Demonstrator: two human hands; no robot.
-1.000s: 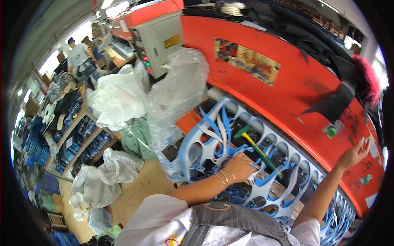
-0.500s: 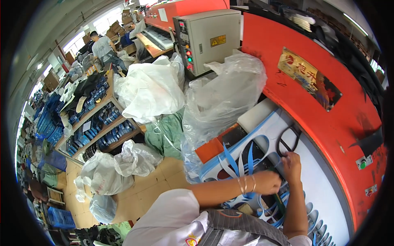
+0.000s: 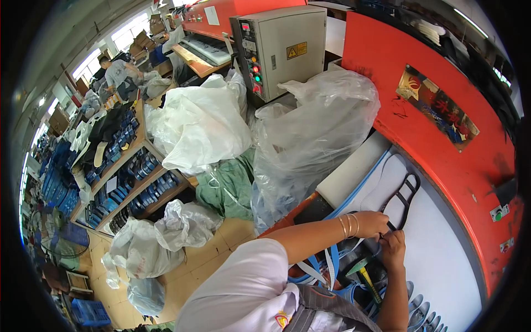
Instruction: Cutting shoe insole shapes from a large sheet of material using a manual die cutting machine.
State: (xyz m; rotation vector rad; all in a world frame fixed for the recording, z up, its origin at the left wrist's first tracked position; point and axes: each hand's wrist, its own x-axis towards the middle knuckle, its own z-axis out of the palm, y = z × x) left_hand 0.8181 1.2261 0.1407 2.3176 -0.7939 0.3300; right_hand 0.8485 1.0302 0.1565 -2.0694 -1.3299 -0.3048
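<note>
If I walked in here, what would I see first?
Probably the big red machine curving across the upper right, with a grey control box beside it. Puffy clear plastic bags pile up in the middle. Low down, the left hand and right hand meet at a black cutting frame on the white board.

We are looking out over a workshop: daylight is coming through windows [image 3: 124, 39] far up and left of the grip. Wooden shelving [image 3: 138, 177] is standing on the tan floor [image 3: 188, 276] well left, and a red machine wall [image 3: 431, 127] is rising just beyond.
</note>
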